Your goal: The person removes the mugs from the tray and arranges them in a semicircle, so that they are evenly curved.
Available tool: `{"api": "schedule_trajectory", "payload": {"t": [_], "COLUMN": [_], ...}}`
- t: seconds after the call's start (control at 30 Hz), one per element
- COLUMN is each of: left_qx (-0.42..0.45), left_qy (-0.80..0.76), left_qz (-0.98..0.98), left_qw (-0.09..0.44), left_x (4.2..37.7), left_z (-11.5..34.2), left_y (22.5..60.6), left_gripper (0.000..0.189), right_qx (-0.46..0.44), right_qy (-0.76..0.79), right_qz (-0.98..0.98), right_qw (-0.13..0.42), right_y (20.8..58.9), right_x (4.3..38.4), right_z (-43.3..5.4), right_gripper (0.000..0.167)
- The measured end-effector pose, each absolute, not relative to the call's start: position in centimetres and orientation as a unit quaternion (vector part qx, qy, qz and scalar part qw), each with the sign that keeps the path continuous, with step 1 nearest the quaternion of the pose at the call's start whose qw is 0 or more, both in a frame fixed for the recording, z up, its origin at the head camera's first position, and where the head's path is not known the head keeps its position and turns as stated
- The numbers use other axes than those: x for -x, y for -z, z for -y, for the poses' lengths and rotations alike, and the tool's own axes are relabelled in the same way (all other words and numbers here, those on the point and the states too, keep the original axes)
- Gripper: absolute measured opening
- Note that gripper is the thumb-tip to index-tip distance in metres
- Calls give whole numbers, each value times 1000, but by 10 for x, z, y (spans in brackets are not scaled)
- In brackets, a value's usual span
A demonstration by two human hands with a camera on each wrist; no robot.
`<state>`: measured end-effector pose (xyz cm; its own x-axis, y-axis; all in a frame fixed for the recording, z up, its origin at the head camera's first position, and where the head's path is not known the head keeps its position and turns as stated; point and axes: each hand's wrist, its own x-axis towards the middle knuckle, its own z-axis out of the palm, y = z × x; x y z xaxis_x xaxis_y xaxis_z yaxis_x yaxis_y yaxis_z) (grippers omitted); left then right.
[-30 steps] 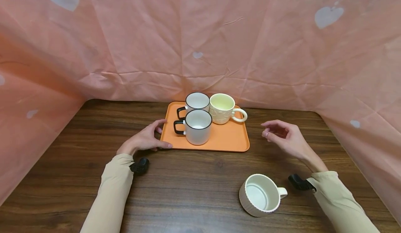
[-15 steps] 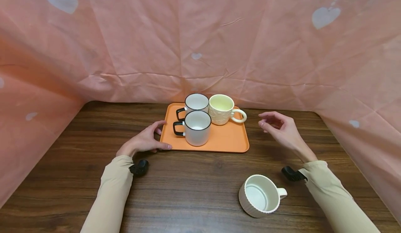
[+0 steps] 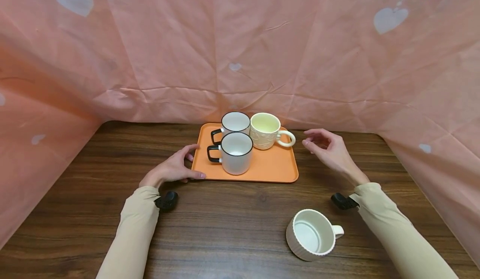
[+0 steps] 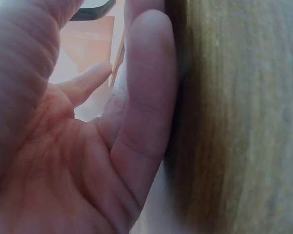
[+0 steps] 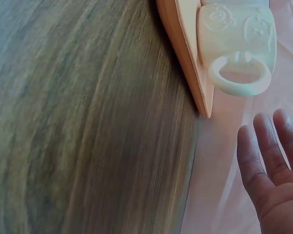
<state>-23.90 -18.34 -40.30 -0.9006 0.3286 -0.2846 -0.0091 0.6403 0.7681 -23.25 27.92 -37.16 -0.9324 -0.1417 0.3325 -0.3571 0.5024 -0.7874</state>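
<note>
An orange tray point(image 3: 275, 167) lies at the back of the table. My left hand point(image 3: 174, 167) grips its front left corner, thumb along the front rim and a finger at the left edge. On the tray stand a front white mug point(image 3: 237, 164) and a rear white mug point(image 3: 235, 121), both with black rims and black handles pointing left. Beside them is a pale yellow mug point(image 3: 263, 139), its ring handle pointing right. My right hand point(image 3: 331, 149) hovers just right of that handle, fingers relaxed and holding nothing. The right wrist view shows the yellow mug's ring handle point(image 5: 240, 90) beyond the fingertips.
A ribbed cream mug point(image 3: 298, 239) stands on the dark wooden table point(image 3: 225, 224), nearer the front and right of the middle, with its handle to the right. A pink cloth point(image 3: 258, 45) with pale hearts hangs behind the table and along both sides.
My right hand has moved left and slightly away from me, closer to the yellow mug's handle. My left hand, the tray and the mugs stay where they were.
</note>
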Motion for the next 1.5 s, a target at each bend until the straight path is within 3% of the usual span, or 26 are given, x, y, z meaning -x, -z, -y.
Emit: {"api": "schedule_trajectory", "payload": {"t": [1.0,1.3,1.5], "left_qx": [-75,-76,-76], "left_qy": [-426,-427,-428], "left_qz": [-876,-876,-875], "left_qw": [212,211,211], "left_x": [239,240,239], "left_z": [184,184,184], "left_y": [404,404,404], "left_gripper": [106,106,105], "right_qx": [-135,-125,-127], "right_qy": [-471,-462,-469], "right_qz": [863,873,870], "right_qw": [123,97,85], "right_y": [373,362,377], "right_x": [267,265,282], "right_z": [-246,-228,-232], "right_gripper": [40,41,49]}}
